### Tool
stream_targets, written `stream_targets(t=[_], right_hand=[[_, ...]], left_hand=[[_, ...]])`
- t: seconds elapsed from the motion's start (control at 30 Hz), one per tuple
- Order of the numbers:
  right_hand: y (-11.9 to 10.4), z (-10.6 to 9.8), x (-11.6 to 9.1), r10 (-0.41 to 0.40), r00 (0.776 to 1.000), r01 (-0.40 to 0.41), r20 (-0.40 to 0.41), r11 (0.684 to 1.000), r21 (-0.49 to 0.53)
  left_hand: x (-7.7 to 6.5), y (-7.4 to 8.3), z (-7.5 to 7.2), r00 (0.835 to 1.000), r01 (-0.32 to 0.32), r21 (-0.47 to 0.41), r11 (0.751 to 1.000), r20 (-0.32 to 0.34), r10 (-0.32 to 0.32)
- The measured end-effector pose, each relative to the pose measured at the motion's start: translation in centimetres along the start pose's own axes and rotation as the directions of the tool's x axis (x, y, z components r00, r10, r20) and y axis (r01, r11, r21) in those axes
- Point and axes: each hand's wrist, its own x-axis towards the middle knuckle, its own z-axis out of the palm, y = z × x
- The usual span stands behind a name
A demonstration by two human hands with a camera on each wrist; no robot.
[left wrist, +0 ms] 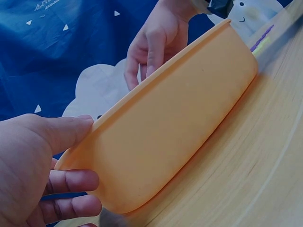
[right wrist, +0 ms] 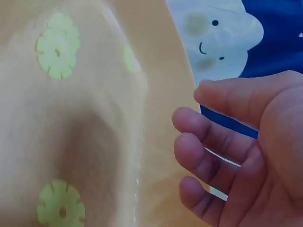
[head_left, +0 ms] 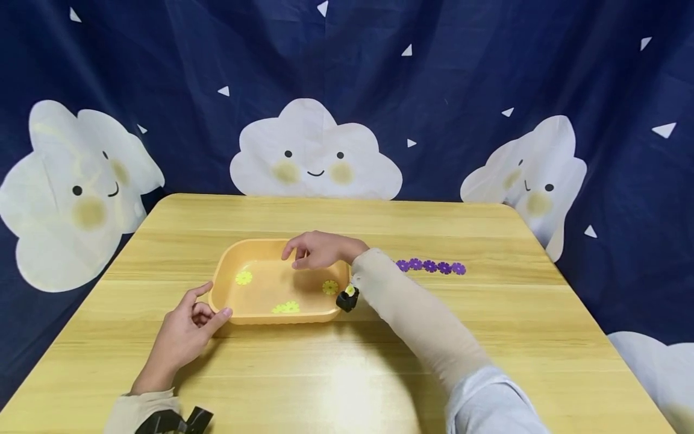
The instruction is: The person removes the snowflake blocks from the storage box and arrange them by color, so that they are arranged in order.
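An orange plastic basin (head_left: 260, 316) stands on the table with several yellow notched flower discs (head_left: 244, 278) lying in it. My left hand (head_left: 187, 328) grips its near left corner; in the left wrist view the thumb (left wrist: 71, 132) lies on the rim and the fingers are below it. Over the back right part of the basin hovers my right hand (head_left: 320, 249), fingers loosely bent and nothing between them. Seen from the right wrist, two of the discs (right wrist: 57, 54) overlap and a single one (right wrist: 60, 205) lies apart.
To the right of the basin a row of joined purple flower discs (head_left: 430, 266) lies on the wooden table (head_left: 260, 374), its left end hidden by the right forearm. A yellow piece (head_left: 350, 290) shows beside the black wrist camera (head_left: 347, 300). Behind hangs a dark blue curtain (head_left: 347, 66).
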Motion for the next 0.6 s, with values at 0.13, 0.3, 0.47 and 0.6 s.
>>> stream_targets(t=[0.13, 0.3, 0.47, 0.6], right_hand=[[-0.1, 0.3, 1.0, 0.002, 0.999, -0.002, 0.032, 1.000, 0.005], [0.1, 0.6, 2.0, 0.063, 0.994, -0.066, 0.089, 0.997, 0.037], [0.1, 1.0, 3.3, 0.084, 0.987, -0.097, 0.138, 0.992, 0.087], [0.0, 1.4, 4.5, 0.077, 0.984, -0.090, 0.161, 0.993, 0.077]], left_hand=[[0.0, 0.0, 0.0, 1.000, -0.008, 0.000, 1.000, -0.002, 0.008], [-0.1, 0.0, 0.2, 1.000, -0.015, -0.007, 1.000, -0.004, 0.015], [-0.1, 0.1, 0.1, 1.000, -0.002, -0.006, 1.000, 0.004, 0.002], [-0.1, 0.2, 0.1, 1.000, 0.001, -0.004, 1.000, 0.008, -0.001]])
